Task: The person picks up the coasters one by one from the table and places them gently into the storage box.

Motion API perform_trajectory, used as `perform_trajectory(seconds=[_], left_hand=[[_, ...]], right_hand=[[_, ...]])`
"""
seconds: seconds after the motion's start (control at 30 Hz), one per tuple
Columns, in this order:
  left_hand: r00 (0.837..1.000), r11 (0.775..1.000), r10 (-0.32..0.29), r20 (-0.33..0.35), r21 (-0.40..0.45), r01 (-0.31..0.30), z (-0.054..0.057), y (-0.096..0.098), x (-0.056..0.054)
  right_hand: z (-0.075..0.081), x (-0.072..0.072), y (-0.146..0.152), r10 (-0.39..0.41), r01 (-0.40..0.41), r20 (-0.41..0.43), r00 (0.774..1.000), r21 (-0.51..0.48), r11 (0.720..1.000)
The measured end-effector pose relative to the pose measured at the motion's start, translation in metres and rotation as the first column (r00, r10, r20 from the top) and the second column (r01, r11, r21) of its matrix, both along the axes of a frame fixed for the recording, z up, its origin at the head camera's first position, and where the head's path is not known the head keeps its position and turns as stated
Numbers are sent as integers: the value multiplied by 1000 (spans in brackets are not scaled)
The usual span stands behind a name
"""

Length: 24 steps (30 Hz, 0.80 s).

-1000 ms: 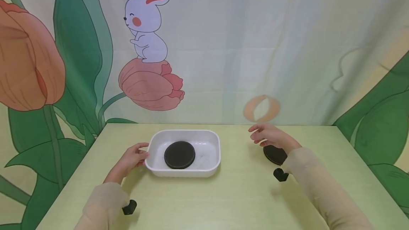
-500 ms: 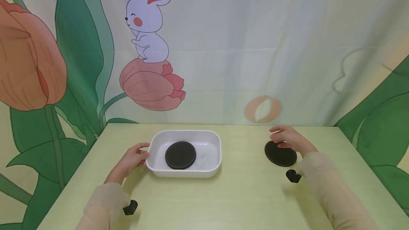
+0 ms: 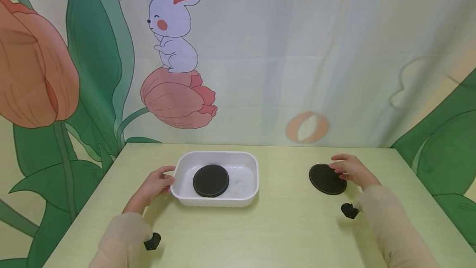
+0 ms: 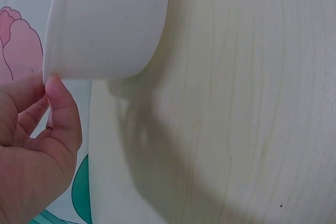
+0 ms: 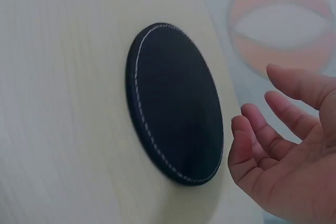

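Note:
A white rectangular tray (image 3: 241, 179) with rounded corners stands left of centre on the table in the head view. Inside it, towards its left, lies a round black coaster (image 3: 210, 180). My left hand (image 3: 153, 184) pinches the tray's left rim between thumb and index finger, which the left wrist view shows close up at the white wall (image 4: 105, 30). To the right, another round black coaster (image 3: 325, 180), edged with pale stitching, lies flat on the table. Beside and above its right edge hovers my right hand (image 3: 352, 170), fingers loosely bent and apart, holding nothing.
A pale wooden table (image 3: 238, 235) carries everything. Behind its far edge hangs a curtain (image 3: 253, 61) printed with a rabbit and tulips. Small black devices, one below the left cuff (image 3: 152, 241) and one below the right cuff (image 3: 349, 211), stick out from the wrists.
My right hand has moved rightwards and slightly nearer, uncovering the coaster on the table. The left hand keeps its hold on the tray, which stays in place.

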<state>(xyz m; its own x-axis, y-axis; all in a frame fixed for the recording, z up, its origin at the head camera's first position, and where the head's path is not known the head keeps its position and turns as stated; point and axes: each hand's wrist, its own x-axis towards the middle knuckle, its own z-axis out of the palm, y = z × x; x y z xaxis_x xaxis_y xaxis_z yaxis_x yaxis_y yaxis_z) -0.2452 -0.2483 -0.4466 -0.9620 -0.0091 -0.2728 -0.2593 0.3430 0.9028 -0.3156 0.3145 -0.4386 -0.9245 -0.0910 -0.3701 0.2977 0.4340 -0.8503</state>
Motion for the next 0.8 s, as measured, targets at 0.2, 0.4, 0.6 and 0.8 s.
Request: perform_trajectory(seconds=[0.2, 0.4, 0.6, 0.8], left_hand=[[1000, 1000, -1, 1, 0, 1, 0, 0, 0], [1000, 1000, -6, -5, -1, 6, 0, -1, 0], [1000, 1000, -2, 4, -3, 2, -1, -1, 0], [1000, 1000, -2, 2, -11, 2, -3, -2, -1]], right_hand=[[-12, 1, 10, -70, 70, 12, 997, 15, 997], [-20, 2, 15, -114, 114, -6, 993, 68, 991], [-28, 4, 19, -121, 123, -23, 992, 111, 986], [-34, 3, 19, -97, 101, -33, 995, 157, 982]])
